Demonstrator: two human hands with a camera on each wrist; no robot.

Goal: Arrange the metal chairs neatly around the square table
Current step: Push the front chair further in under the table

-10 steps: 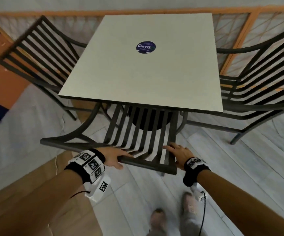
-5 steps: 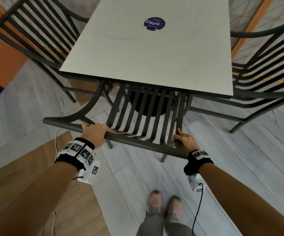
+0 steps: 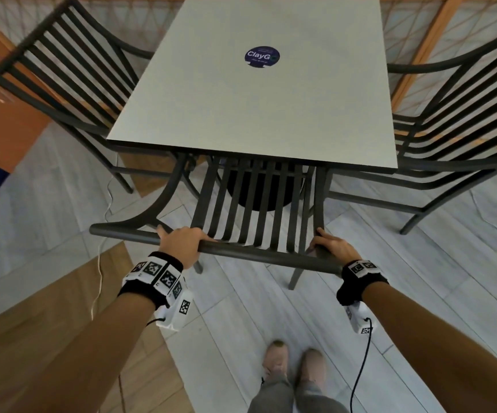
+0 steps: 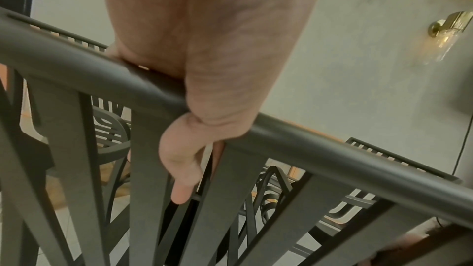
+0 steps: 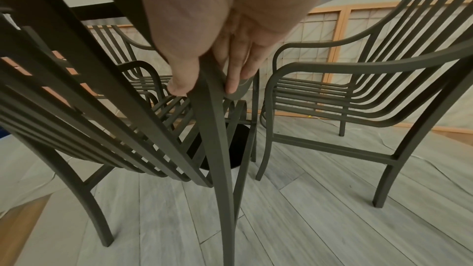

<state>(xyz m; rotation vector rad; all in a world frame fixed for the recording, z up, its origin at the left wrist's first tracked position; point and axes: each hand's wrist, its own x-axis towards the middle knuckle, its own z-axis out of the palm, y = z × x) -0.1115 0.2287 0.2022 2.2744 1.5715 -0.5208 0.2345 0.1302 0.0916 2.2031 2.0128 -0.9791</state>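
The left hand curls over the top rail of the near dark metal slatted chair, tucked under the square grey table. The right hand pinches its right upright.

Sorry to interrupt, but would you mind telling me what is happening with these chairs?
A person is tucking a dark metal slatted chair under the near edge of a pale square table. The left hand grips its top rail; the right hand holds the back's right upright. Two matching chairs, left chair and right chair, stand at the sides.
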